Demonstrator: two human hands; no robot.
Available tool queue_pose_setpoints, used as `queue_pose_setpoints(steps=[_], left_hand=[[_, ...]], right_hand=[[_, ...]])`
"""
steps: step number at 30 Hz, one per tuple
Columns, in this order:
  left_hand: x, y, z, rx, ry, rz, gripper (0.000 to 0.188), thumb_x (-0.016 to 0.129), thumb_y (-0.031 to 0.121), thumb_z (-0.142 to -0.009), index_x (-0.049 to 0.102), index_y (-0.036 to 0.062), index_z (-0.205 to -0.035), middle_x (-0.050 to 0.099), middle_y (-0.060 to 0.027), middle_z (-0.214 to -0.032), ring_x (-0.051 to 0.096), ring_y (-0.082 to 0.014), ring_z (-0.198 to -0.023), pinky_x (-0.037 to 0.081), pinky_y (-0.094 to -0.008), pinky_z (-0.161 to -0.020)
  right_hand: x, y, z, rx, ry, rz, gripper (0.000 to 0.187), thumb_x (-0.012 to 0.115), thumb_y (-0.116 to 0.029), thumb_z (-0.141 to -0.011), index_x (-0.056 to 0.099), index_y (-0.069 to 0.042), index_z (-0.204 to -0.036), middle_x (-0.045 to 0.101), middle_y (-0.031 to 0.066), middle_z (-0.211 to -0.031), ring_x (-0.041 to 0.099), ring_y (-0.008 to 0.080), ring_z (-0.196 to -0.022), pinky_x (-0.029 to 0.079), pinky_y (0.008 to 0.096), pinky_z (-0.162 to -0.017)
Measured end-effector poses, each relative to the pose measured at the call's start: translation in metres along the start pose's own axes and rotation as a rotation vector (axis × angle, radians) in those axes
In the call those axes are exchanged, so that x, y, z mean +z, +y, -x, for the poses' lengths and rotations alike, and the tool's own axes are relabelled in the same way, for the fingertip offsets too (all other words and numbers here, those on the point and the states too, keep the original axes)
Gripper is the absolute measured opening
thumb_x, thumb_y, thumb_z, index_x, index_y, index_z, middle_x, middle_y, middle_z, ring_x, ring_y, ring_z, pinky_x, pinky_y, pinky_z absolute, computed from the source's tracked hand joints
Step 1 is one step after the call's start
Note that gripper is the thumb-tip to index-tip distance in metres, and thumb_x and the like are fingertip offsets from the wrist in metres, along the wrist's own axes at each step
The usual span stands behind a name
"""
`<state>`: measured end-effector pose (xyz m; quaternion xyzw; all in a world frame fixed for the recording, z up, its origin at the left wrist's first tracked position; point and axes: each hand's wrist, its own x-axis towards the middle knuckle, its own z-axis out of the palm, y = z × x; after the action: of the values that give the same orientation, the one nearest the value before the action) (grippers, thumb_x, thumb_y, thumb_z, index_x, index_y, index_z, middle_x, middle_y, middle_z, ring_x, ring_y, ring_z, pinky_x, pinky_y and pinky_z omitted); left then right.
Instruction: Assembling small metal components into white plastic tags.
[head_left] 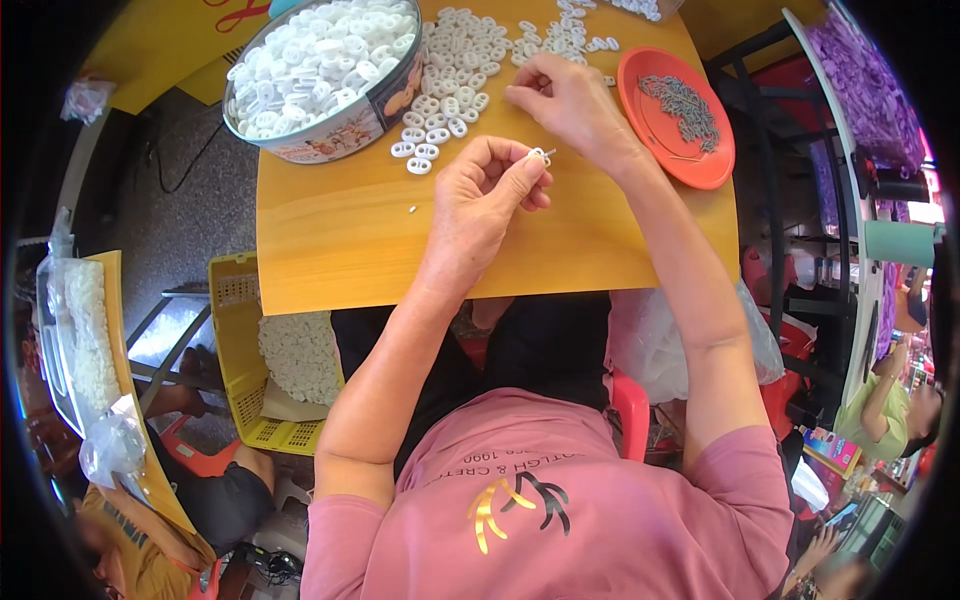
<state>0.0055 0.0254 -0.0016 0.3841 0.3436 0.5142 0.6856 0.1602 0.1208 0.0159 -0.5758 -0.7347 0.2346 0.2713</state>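
Over the middle of the table, my left hand (488,185) pinches a small white plastic piece (540,156) between thumb and fingers. A thin metal pin sticks out of the piece. Farther off and to the right, my right hand (575,100) hovers by the loose white oval pieces (465,55), its fingers curled inward; whether anything is between them is hidden. Each loose oval piece has openings in it. Next to my right forearm lies a red plate (715,170) bearing a heap of grey metal pins (685,110).
A round tin (330,150) heaped with white pieces stands at the table's far left. One tiny white bit (412,210) lies on the wooden table (340,250). Below its left edge is a yellow crate (235,370) with more white pieces. Other people sit on both sides.
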Motion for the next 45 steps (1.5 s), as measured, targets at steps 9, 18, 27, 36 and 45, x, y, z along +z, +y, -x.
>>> queue_pose_setpoints(steps=[9,18,27,36,45], left_hand=[[0.001,0.001,-0.001,0.021,0.042,0.052,0.016,0.065,0.015,-0.094,0.059,0.0,-0.097,0.066,-0.0072,-0.084,0.062,-0.0116,-0.072,0.049,-0.0239,-0.068],[0.001,0.003,0.0,0.023,0.038,0.031,0.018,0.066,0.015,-0.094,0.059,-0.0007,-0.098,0.067,-0.0091,-0.086,0.062,-0.0123,-0.073,0.049,-0.0249,-0.069],[0.002,0.003,0.0,0.023,0.043,0.047,0.018,0.066,0.015,-0.094,0.059,-0.0011,-0.099,0.066,-0.0095,-0.086,0.062,-0.0125,-0.073,0.049,-0.025,-0.069],[0.0,0.0,-0.001,0.04,0.056,0.064,0.018,0.066,0.015,-0.094,0.059,-0.0013,-0.099,0.067,-0.0101,-0.086,0.063,-0.013,-0.074,0.05,-0.0252,-0.069],[-0.001,0.001,-0.001,0.031,0.057,0.079,0.017,0.066,0.014,-0.094,0.06,-0.0021,-0.096,0.068,-0.0109,-0.085,0.063,-0.0133,-0.072,0.051,-0.0254,-0.068]], right_hand=[[-0.032,-0.01,0.062,0.18,-0.058,-0.892,0.022,0.07,-0.018,-0.09,0.067,0.001,-0.101,0.064,0.0009,-0.081,0.058,0.006,-0.065,0.049,0.0212,-0.059],[-0.024,-0.019,0.078,0.097,0.006,-0.833,0.02,0.069,-0.016,-0.092,0.067,0.001,-0.101,0.065,0.0011,-0.081,0.056,0.0047,-0.062,0.046,0.0194,-0.057],[-0.016,-0.025,0.083,0.014,0.136,-0.699,0.016,0.068,-0.013,-0.092,0.066,0.001,-0.098,0.063,-0.0005,-0.075,0.055,0.0037,-0.061,0.046,0.019,-0.055],[-0.004,-0.03,0.086,-0.012,0.225,-0.615,0.014,0.068,-0.012,-0.092,0.066,0.001,-0.098,0.065,0.0004,-0.075,0.056,0.0043,-0.063,0.047,0.0197,-0.057],[-0.001,-0.032,0.087,0.019,0.202,-0.643,0.013,0.068,-0.011,-0.092,0.066,0.001,-0.098,0.067,0.0025,-0.079,0.06,0.0056,-0.067,0.05,0.0208,-0.059]])
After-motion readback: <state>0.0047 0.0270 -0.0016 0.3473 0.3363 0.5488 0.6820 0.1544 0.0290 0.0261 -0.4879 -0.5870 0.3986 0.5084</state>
